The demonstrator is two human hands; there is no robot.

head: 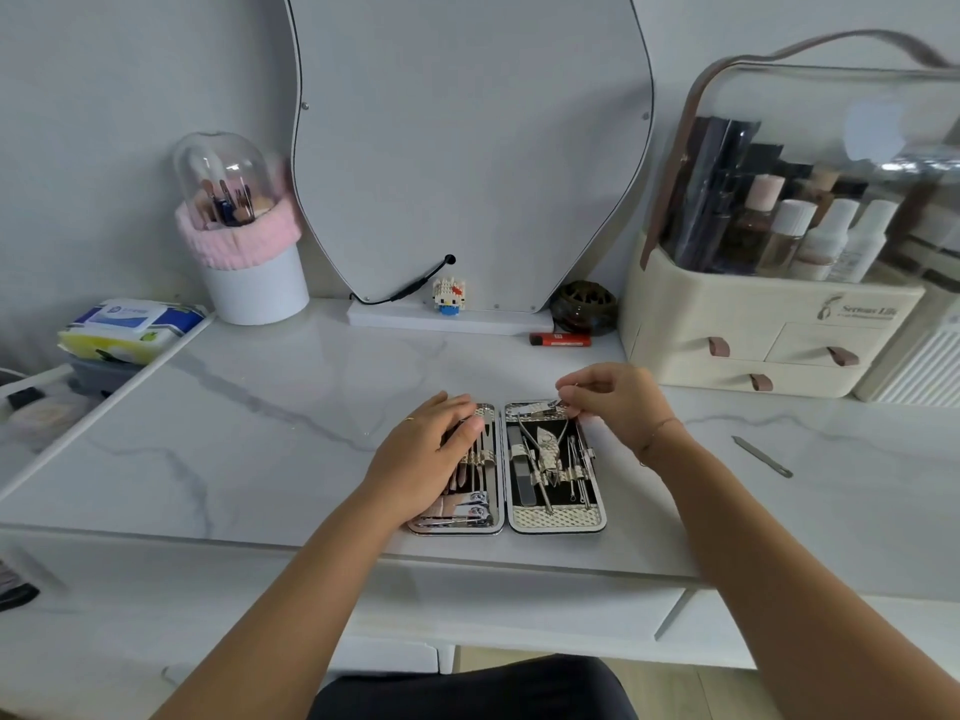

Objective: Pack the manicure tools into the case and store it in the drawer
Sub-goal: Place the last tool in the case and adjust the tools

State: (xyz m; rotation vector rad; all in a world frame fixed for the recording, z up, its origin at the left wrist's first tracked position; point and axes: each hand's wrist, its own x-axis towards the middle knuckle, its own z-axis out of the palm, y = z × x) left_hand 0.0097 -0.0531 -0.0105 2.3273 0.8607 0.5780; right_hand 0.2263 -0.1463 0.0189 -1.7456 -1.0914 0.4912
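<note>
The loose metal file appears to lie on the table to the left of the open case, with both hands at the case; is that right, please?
Not quite: the head view shows the metal file lying on the table to the right of the open case, not the left. The left hand and right hand are indeed at the case.

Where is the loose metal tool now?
In the head view, the loose metal tool lies on the marble tabletop at the right, beyond the right hand, apart from the open case.
</note>
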